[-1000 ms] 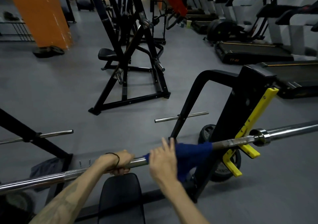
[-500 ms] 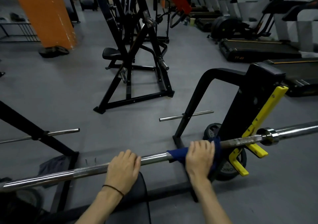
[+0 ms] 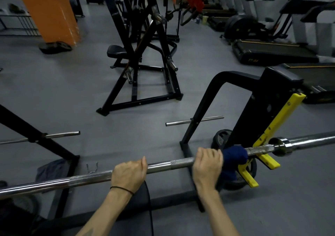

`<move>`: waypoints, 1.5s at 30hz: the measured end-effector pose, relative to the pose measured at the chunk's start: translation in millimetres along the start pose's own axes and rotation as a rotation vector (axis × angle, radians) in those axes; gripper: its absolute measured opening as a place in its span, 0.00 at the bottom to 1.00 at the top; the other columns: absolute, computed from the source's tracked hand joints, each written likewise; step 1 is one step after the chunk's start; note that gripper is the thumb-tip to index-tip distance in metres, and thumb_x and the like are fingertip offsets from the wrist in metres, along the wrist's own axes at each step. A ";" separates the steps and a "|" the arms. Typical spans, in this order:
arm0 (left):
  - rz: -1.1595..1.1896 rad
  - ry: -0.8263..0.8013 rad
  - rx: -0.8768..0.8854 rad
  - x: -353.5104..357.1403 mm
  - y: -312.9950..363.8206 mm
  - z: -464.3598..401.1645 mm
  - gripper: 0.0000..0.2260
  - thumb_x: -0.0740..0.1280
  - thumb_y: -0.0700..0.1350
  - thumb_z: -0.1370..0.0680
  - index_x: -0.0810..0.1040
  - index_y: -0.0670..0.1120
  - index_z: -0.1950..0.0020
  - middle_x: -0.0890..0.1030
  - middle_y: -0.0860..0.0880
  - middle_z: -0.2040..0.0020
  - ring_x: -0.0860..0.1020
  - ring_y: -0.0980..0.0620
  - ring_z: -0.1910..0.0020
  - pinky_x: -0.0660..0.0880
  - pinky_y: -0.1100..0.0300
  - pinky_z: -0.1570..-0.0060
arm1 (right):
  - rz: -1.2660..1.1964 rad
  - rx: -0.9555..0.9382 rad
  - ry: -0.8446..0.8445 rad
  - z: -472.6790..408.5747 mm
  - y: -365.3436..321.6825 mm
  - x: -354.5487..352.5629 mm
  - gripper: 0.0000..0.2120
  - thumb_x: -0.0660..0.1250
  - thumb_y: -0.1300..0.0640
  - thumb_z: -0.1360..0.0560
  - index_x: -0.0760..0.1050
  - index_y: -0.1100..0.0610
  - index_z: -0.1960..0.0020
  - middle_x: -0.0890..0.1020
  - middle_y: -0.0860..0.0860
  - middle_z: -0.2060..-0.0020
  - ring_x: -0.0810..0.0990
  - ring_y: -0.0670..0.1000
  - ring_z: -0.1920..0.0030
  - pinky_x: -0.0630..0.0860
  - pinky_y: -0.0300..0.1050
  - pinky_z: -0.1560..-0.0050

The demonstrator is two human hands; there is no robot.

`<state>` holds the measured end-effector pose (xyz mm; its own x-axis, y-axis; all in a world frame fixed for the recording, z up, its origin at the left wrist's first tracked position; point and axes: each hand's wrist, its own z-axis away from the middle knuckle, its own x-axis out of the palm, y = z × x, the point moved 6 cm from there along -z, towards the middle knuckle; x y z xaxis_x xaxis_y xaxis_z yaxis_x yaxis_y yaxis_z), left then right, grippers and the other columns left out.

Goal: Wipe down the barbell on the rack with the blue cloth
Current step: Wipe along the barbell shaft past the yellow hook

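Now, one barbell [image 3: 163, 166] on one rack [image 3: 268, 112] | your left hand [image 3: 129, 176] grips bare steel | your right hand [image 3: 207, 165] clasps one blue cloth [image 3: 233, 156] around it.

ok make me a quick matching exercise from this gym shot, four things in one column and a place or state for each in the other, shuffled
Things:
1. blue cloth
2. left hand
3. yellow hook
4. weight plate

Places or states:
A. gripping the bare barbell
B. on the floor behind the rack upright
C. wrapped round the bar under the right hand
D. cradling the bar near its collar

Pairs: 1-C, 2-A, 3-D, 4-B
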<state>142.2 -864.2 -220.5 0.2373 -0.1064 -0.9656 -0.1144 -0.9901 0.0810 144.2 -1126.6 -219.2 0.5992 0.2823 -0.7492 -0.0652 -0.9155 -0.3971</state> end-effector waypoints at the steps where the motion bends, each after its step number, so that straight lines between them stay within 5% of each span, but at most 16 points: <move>1: 0.013 -0.023 -0.008 0.3 -0.3 -0.6 0.24 0.54 0.48 0.20 0.78 0.44 0.72 0.73 0.44 0.80 0.71 0.43 0.84 0.66 0.60 0.80 | -0.049 -0.030 0.007 11.9 -29.6 6.6 0.15 0.55 0.56 0.19 0.78 0.55 0.57 0.78 0.53 0.63 0.75 0.58 0.58 0.72 0.60 0.41; 4: -0.042 -0.041 0.081 7.2 1.8 0.4 0.32 0.44 0.46 0.14 0.84 0.44 0.65 0.74 0.44 0.79 0.71 0.44 0.85 0.65 0.60 0.79 | -0.170 -0.259 -0.180 58.8 -106.9 23.6 0.20 0.50 0.49 0.14 0.80 0.52 0.44 0.82 0.50 0.51 0.78 0.52 0.49 0.69 0.54 0.36; 8: -0.099 0.015 0.171 8.9 2.6 2.8 0.39 0.36 0.46 0.13 0.85 0.42 0.64 0.74 0.43 0.79 0.71 0.44 0.85 0.65 0.61 0.78 | -0.124 -0.477 -0.283 42.5 -56.9 15.5 0.24 0.50 0.45 0.14 0.73 0.55 0.28 0.80 0.49 0.43 0.76 0.49 0.42 0.65 0.49 0.30; 12: -0.102 -0.010 0.190 15.1 1.1 3.7 0.41 0.35 0.47 0.14 0.85 0.41 0.65 0.73 0.41 0.79 0.71 0.44 0.84 0.66 0.59 0.77 | 0.055 -0.267 -0.169 -21.2 49.9 -11.2 0.23 0.49 0.48 0.14 0.80 0.57 0.46 0.79 0.52 0.56 0.78 0.58 0.52 0.65 0.54 0.30; 16: -0.104 -0.078 0.165 10.5 2.4 -2.0 0.36 0.41 0.46 0.15 0.84 0.41 0.68 0.72 0.41 0.80 0.71 0.43 0.84 0.63 0.60 0.77 | 0.187 -0.074 -0.077 -21.9 38.1 -10.4 0.18 0.53 0.55 0.18 0.78 0.56 0.60 0.79 0.53 0.62 0.77 0.57 0.55 0.56 0.62 0.22; 18: -0.104 -0.178 0.078 2.0 5.0 -10.5 0.28 0.49 0.50 0.16 0.83 0.42 0.63 0.80 0.41 0.71 0.80 0.39 0.74 0.72 0.55 0.74 | 0.047 -0.090 -0.088 4.9 -12.5 4.9 0.17 0.54 0.56 0.19 0.77 0.55 0.60 0.79 0.52 0.63 0.77 0.56 0.55 0.56 0.63 0.22; 20: -0.123 -0.361 -0.012 6.3 -2.0 -22.1 0.22 0.50 0.52 0.15 0.82 0.44 0.50 0.84 0.42 0.52 0.83 0.40 0.51 0.75 0.52 0.55 | -0.173 -0.181 -0.172 40.1 -71.9 19.7 0.16 0.54 0.54 0.16 0.78 0.54 0.56 0.79 0.50 0.59 0.77 0.53 0.53 0.62 0.59 0.25; 23: -0.132 -0.679 0.095 11.8 1.1 -28.3 0.12 0.57 0.49 0.16 0.75 0.46 0.39 0.80 0.42 0.42 0.80 0.42 0.43 0.75 0.51 0.49 | -0.240 -0.380 -0.270 58.4 -103.7 20.2 0.18 0.52 0.47 0.15 0.78 0.54 0.44 0.80 0.49 0.51 0.76 0.52 0.49 0.69 0.52 0.33; 27: -0.095 -0.805 0.116 4.2 6.0 -29.4 0.03 0.64 0.45 0.19 0.74 0.46 0.48 0.76 0.49 0.58 0.79 0.47 0.57 0.77 0.51 0.52 | -0.108 -0.435 -0.179 2.2 1.1 -3.6 0.16 0.55 0.52 0.16 0.78 0.57 0.52 0.78 0.53 0.58 0.75 0.56 0.57 0.73 0.54 0.46; 31: 0.233 -0.885 -0.168 7.2 -2.2 -27.2 0.20 0.56 0.49 0.17 0.77 0.45 0.65 0.76 0.51 0.76 0.71 0.54 0.79 0.69 0.62 0.74 | 0.079 -0.122 -0.106 -42.2 88.4 -24.7 0.18 0.52 0.55 0.17 0.76 0.57 0.58 0.76 0.54 0.60 0.75 0.59 0.56 0.70 0.59 0.37; 33: 0.349 -0.956 -0.284 12.4 -4.1 -24.1 0.23 0.54 0.51 0.16 0.76 0.44 0.67 0.75 0.49 0.77 0.69 0.52 0.81 0.65 0.64 0.77 | 0.042 0.035 -0.038 -27.4 57.7 -16.2 0.14 0.56 0.58 0.19 0.75 0.57 0.60 0.76 0.55 0.61 0.73 0.58 0.56 0.68 0.61 0.35; 37: 0.469 -1.095 -0.402 15.5 -4.4 -21.3 0.21 0.53 0.51 0.16 0.74 0.44 0.64 0.72 0.48 0.77 0.66 0.51 0.81 0.63 0.63 0.76 | -0.185 -0.225 -0.171 38.3 -47.5 12.4 0.15 0.56 0.54 0.17 0.81 0.57 0.46 0.81 0.52 0.50 0.76 0.55 0.47 0.67 0.58 0.32; 40: 0.403 -0.977 -0.327 15.7 -6.0 -23.9 0.27 0.52 0.55 0.15 0.79 0.44 0.65 0.77 0.45 0.73 0.74 0.47 0.78 0.70 0.60 0.71 | -0.126 -0.417 -0.235 16.3 -12.2 4.7 0.21 0.52 0.51 0.15 0.80 0.58 0.37 0.82 0.54 0.45 0.78 0.56 0.44 0.69 0.57 0.32; 42: 0.126 -0.552 -0.139 6.1 -8.0 -32.5 0.29 0.49 0.56 0.15 0.82 0.44 0.62 0.83 0.42 0.66 0.83 0.42 0.66 0.76 0.57 0.63 | -0.038 -0.337 -0.175 -16.6 39.2 -9.0 0.20 0.51 0.53 0.15 0.81 0.60 0.46 0.82 0.55 0.53 0.79 0.60 0.51 0.72 0.58 0.38; 45: 0.066 0.028 0.099 -13.6 24.4 -24.9 0.21 0.56 0.54 0.21 0.79 0.47 0.68 0.80 0.46 0.71 0.80 0.41 0.73 0.74 0.55 0.75 | 0.027 -0.014 -0.032 -32.4 57.5 -22.7 0.16 0.53 0.58 0.19 0.78 0.59 0.55 0.78 0.55 0.59 0.77 0.60 0.54 0.68 0.59 0.32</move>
<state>160.2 -889.2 -199.3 0.2527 -0.1747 -0.9516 -0.2246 -0.9673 0.1179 152.6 -1194.9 -207.8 0.5711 0.2660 -0.7765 -0.0702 -0.9267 -0.3691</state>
